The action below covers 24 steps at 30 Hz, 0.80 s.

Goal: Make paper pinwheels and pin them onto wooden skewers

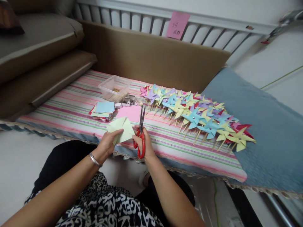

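My left hand (107, 144) pinches a folded pale yellow-green paper square (121, 128) by its near edge, holding it just above the front of the striped cloth. My right hand (143, 144) is closed round the red handles of a pair of scissors (141, 132); the dark blades point away from me, beside the right edge of the paper. A metal bracelet sits on my left wrist.
On the striped cloth (71, 107) lie a stack of coloured paper squares (103, 110), a pink sheet (130, 113), a clear plastic box (114, 89), small tins, and a long row of finished paper pinwheels (196, 115) on sticks. A blue mat (267, 132) lies right; a cardboard panel stands behind.
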Available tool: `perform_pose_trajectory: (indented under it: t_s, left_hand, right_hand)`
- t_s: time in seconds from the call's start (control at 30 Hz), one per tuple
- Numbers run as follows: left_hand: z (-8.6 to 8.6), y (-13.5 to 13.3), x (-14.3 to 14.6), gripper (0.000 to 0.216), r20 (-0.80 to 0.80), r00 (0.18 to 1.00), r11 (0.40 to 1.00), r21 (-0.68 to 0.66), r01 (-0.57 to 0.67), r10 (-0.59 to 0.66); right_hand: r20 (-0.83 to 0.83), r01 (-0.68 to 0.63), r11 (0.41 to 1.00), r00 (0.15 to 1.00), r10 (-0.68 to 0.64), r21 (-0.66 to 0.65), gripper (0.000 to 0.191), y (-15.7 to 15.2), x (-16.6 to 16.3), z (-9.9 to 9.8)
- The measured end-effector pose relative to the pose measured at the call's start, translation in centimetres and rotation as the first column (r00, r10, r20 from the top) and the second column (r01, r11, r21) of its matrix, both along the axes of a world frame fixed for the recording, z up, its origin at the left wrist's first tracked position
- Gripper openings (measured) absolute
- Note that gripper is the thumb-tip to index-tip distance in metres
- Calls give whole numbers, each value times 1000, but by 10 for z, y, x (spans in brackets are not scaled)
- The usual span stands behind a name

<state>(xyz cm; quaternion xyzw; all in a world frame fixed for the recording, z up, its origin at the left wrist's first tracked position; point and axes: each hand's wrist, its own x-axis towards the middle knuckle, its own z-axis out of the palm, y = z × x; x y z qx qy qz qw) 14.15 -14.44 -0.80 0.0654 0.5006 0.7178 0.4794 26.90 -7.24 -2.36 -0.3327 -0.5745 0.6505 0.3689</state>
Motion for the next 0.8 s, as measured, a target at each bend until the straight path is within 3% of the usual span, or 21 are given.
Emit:
perform_pose_trajectory:
  t_s: [0.1, 0.33, 0.8]
  left_hand:
    - [-1, 0, -6, 38, -28, 1000, 1000, 9, -7, 7]
    - [2, 0, -3, 44, -54, 998, 1000, 17, -12, 12]
    - [0, -1, -3, 46, -152, 988, 1000, 7, -21, 22]
  right_hand:
    - [-42, -12, 998, 999, 10, -66, 38, 0, 3, 3]
    - [-53, -42, 996, 998, 38, -79, 40, -2, 8, 9]
    - [101, -48, 998, 994, 43, 45, 37, 0, 7, 4]
